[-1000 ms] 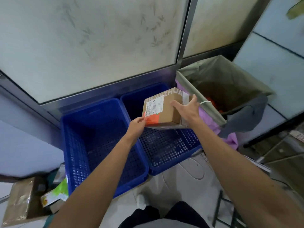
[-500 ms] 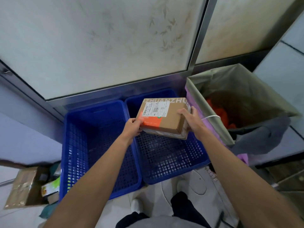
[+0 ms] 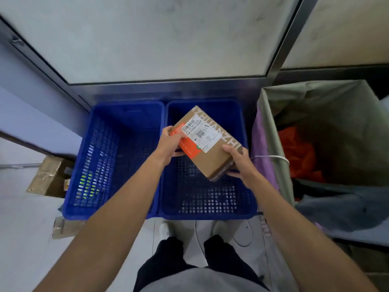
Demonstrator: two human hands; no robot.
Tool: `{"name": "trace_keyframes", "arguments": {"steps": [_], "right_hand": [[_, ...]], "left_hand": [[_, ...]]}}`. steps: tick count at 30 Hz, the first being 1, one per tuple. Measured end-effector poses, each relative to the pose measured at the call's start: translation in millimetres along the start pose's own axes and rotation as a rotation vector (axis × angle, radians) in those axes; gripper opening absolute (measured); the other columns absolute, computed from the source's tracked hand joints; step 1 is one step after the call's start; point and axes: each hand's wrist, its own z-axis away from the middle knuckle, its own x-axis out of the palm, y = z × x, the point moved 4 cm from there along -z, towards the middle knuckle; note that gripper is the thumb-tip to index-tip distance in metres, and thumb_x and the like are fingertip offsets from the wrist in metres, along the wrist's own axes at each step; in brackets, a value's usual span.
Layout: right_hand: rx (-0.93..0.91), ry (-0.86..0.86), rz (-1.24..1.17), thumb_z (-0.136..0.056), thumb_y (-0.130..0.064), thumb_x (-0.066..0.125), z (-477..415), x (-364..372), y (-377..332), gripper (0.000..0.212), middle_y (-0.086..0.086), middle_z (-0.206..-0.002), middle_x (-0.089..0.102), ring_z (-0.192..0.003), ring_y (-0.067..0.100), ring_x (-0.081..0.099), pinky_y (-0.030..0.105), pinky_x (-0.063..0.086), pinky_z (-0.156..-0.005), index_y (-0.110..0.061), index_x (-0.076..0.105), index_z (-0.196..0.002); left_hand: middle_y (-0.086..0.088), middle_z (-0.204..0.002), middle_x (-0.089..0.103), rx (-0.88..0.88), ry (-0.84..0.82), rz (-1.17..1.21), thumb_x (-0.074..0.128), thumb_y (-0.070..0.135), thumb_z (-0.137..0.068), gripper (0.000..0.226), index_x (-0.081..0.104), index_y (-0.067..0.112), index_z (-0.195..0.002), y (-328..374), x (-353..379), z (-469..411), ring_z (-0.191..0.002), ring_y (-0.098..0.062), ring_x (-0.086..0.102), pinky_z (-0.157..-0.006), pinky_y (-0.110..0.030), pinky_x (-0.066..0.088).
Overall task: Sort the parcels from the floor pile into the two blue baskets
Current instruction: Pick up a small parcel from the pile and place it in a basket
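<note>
Since half-second back: brown cardboard parcel with white label (image 3: 207,144) rotated diagonal, held above right blue perforated plastic basket (image 3: 206,216). My left hand (image 3: 170,144) pinches its far end and my right hand (image 3: 240,165) clamps its near corner. Step: placing. Next, I judge: lower parcel, release inside basket.

Bin (image 3: 341,114): lined with a grey-green bag, at the far right.
Orange plastic (image 3: 294,148): inside the bin.
Grey cloth (image 3: 336,203): draped over the bin's near rim.
White cord (image 3: 273,157): across its left rim.
Frosted panel (image 3: 157,39): behind, metal-framed.
</note>
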Motion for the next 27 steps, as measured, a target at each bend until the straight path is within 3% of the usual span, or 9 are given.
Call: {"name": "trace_keyframes", "arguments": {"steps": [4,8,13,17,20,24,27], "right_hand": [[0.059,0.058,-0.047,-0.072,-0.064,0.077,-17,-2,22,0.106,-0.001,-0.141,0.050,-0.120,0.019,0.056,0.037,0.055,-0.080,-0.028,0.019,-0.153],[0.109,0.074,-0.034,-0.078,-0.063,0.073,-39,-1,50,0.104,0.001,-0.143,0.047,-0.119,0.019,0.055,0.047,0.051,-0.097,-0.026,0.013,-0.156],[0.171,0.064,0.029,-0.076,-0.069,0.069,-70,-2,83,0.109,0.002,-0.144,0.047,-0.119,0.022,0.056,0.050,0.050,-0.100,-0.029,0.009,-0.158],[0.226,0.048,0.110,-0.074,-0.077,0.063,-100,-3,122,0.117,-0.003,-0.156,0.035,-0.135,0.024,0.043,0.046,0.037,-0.110,-0.031,0.001,-0.161],[0.248,0.055,0.118,-0.077,-0.074,0.063,-126,-2,153,0.116,-0.003,-0.160,0.031,-0.138,0.022,0.040,0.039,0.034,-0.110,-0.029,-0.002,-0.161],[0.283,0.069,0.175,-0.058,-0.088,0.067,-159,-1,193,0.128,-0.005,-0.156,0.037,-0.137,0.021,0.044,0.046,0.034,-0.116,-0.033,0.011,-0.160],[0.346,0.054,0.229,-0.041,-0.098,0.066,-190,-9,240,0.137,-0.006,-0.154,0.041,-0.138,0.020,0.043,0.048,0.035,-0.114,-0.035,0.023,-0.156]], "left_hand": [[-0.001,-0.115,0.063,-0.010,0.072,-0.103,0.063,0.019,-0.093,0.045,0.039,0.021,-0.131,-18,2,-15,-0.097,-0.013,0.067,-0.074,-0.031,0.057],[0.000,-0.114,0.062,0.007,0.137,-0.411,0.061,0.031,-0.092,0.037,0.046,0.016,-0.122,-45,-5,-40,-0.093,-0.007,0.059,-0.068,-0.026,0.045],[0.005,-0.117,0.057,0.000,0.070,-0.615,0.059,0.038,-0.094,0.048,0.046,0.017,-0.134,-94,-6,-63,-0.106,-0.016,0.058,-0.090,-0.035,0.048],[-0.001,-0.116,0.060,-0.094,0.022,-0.652,0.062,0.031,-0.092,0.042,0.045,0.013,-0.126,-151,-9,-80,-0.098,-0.015,0.059,-0.079,-0.031,0.047],[0.000,-0.116,0.059,-0.140,-0.005,-0.686,0.069,0.028,-0.089,0.044,0.042,0.015,-0.122,-192,-8,-94,-0.098,-0.016,0.059,-0.081,-0.034,0.050],[0.001,-0.117,0.057,-0.174,-0.013,-0.724,0.069,0.027,-0.088,0.048,0.040,0.017,-0.124,-245,-2,-112,-0.100,-0.018,0.058,-0.077,-0.032,0.043],[-0.003,-0.124,0.059,-0.207,-0.005,-0.747,0.070,0.028,-0.084,0.058,0.038,0.015,-0.131,-286,0,-130,-0.108,-0.022,0.059,-0.085,-0.036,0.047]]}}
